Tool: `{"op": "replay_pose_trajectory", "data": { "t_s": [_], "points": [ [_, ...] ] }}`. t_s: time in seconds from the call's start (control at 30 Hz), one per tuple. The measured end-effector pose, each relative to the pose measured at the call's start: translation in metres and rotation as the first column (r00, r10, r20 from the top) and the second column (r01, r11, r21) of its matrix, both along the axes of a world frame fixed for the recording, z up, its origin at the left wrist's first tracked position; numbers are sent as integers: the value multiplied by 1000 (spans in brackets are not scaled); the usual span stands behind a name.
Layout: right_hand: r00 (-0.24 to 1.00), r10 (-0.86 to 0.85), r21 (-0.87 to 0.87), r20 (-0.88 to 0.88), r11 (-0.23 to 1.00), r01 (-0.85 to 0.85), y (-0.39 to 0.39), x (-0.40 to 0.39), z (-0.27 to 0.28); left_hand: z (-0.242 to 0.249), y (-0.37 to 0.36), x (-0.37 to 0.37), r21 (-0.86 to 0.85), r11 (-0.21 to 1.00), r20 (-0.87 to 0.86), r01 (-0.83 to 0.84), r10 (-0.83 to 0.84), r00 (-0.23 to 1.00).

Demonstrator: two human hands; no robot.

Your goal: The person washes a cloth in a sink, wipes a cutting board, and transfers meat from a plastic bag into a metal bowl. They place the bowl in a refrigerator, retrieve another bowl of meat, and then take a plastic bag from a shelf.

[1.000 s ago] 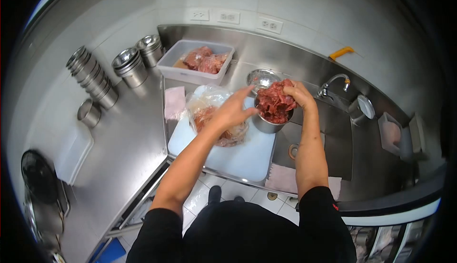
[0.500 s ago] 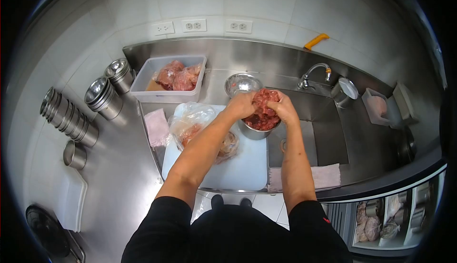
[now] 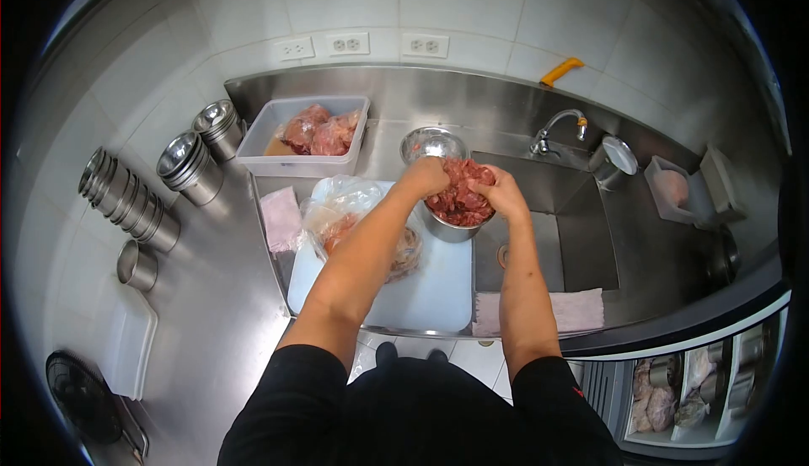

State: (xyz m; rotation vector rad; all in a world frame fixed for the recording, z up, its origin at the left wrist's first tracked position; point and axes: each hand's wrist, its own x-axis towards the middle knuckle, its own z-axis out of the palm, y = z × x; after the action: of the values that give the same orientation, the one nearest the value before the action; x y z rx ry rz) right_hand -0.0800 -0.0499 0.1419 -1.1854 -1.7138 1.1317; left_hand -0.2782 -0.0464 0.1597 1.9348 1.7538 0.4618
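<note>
Raw red meat [image 3: 463, 192] fills a round steel pot [image 3: 453, 231] and rises above its rim. My left hand [image 3: 428, 177] is closed on the meat from the left side. From the right, my right hand [image 3: 504, 191] grips the same meat, its fingers curled into it. The pot stands at the right edge of a pale blue cutting board [image 3: 430, 299]. Left of it on the board lies a clear plastic bag [image 3: 341, 200] with some meat inside, partly covered by my left forearm. A shiny steel bowl [image 3: 431, 143] sits just behind my hands.
A plastic tub [image 3: 344, 165] of bagged meat stands at the back left. Stacked steel containers [image 3: 198, 181] line the left counter. To the right are the sink [image 3: 581, 247], a faucet [image 3: 556, 126] and a pink cloth [image 3: 577, 310]. An open drawer [image 3: 708, 442] lies at lower right.
Both hands stay on the meat, and the meat sits slightly lower and more spread over the pot. The whole view has shifted slightly.
</note>
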Motion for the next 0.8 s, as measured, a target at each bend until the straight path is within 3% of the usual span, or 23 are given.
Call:
{"op": "replay_pose_trajectory", "data": {
  "t_s": [0.07, 0.1, 0.17, 0.27, 0.37, 0.5, 0.7, 0.8],
  "points": [
    [961, 98, -126, -260, 983, -134, 3, 7, -2, 25, -4, 5, -300, 954, 22, -29, 37, 999],
    [978, 37, -244, -208, 966, -88, -6, 9, 14, 31, -11, 6, -295, 954, 82, -47, 75, 994],
    [987, 13, -289, -157, 956, -58, -10, 11, 23, 38, -23, 5, -286, 954, 201, -84, 146, 969],
    [997, 60, -329, -52, 941, -74, -2, 15, 22, 30, -28, -3, 78, 993, -56, 89, -85, 995],
    [989, 150, -287, -15, 946, -148, 25, 16, 0, 41, -62, 10, 269, 963, -115, -6, 39, 993],
    [976, 184, -281, 120, 949, -144, 4, 9, 39, 33, -76, 28, 158, 985, -172, -69, 96, 980],
    [986, 84, -162, 141, 985, -60, 12, 9, 19, -12, -62, 49, 288, 930, 18, -228, 232, 972],
    [997, 27, -165, 76, 986, -14, 8, 8, 19, -6, -47, 38, 184, 982, -71, -48, 62, 996]
  ]
}}
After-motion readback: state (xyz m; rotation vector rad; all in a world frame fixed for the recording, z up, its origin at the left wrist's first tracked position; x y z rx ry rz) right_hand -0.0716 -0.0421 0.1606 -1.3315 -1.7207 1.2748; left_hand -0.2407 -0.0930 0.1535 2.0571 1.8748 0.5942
